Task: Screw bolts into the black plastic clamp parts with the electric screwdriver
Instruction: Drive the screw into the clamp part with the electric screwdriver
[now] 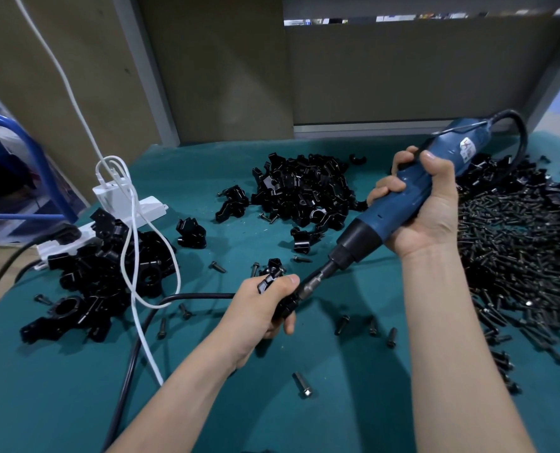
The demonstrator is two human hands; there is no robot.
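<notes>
Clamp piles [304,188] centre-back & left [108,273]; bolt heap [520,243] right; power strip [121,217] behind left pile.

A blue electric screwdriver [402,204], tilted down-left, meets a black clamp part [271,282] above the green table [337,403]; more clamp parts [304,188] lie heaped behind, black bolts [517,250] piled at right.

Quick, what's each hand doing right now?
Left hand: grips a black clamp part.
Right hand: grips the blue electric screwdriver.
</notes>
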